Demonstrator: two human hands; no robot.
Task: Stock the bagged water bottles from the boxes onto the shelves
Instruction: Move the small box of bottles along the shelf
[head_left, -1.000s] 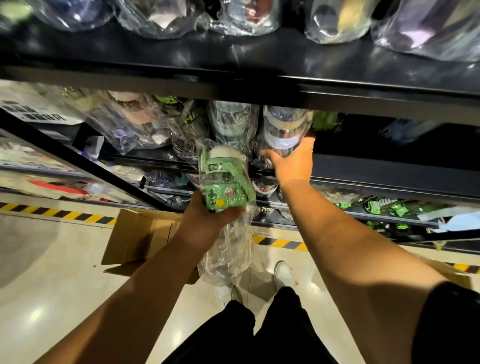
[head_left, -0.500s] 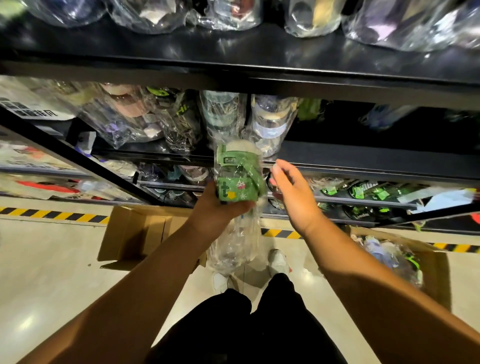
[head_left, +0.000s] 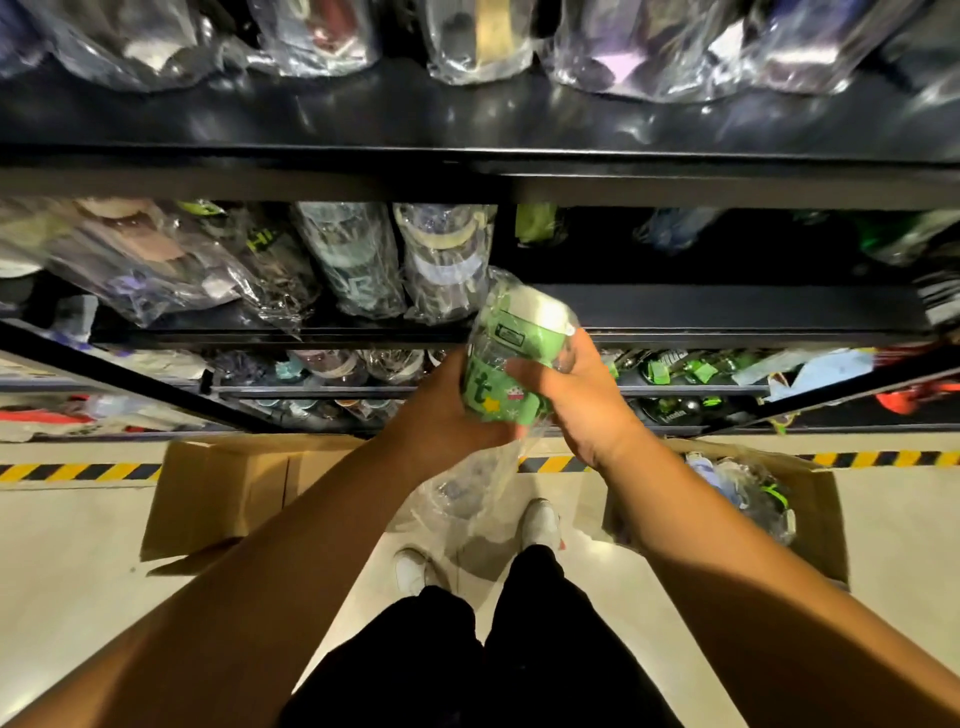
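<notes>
While both hands were on it, the bottle sat just in front of the mid shelf's front edge, not yet on it. Left hand cupped it from below and left, fingers curled round the green sleeve. Right hand wrapped the right side, thumb across the front. Both were clamped on the bottle through its bag. The bottle was tilted, white lid up and back toward the shelf. Slack bag hung loose below the left hand.

Target, my read: the bare stretch of mid shelf right of the row of bagged bottles. The lid overlapped the row's rightmost one in view; can't tell if they touched.

To do it well:
- left hand carries the weight, right steers
- match the row's lean, land just beside the last one, don't shove it
- stay low; the top shelf edge is close above
- tuck the bag tail in so it doesn't drape over the front edge or snag
- film looks slippery, so let go only once it's seated

Outward: right box on the floor held more bagged bottles. Left box had its flaps open. Tape ran along the rack's foot.
</notes>
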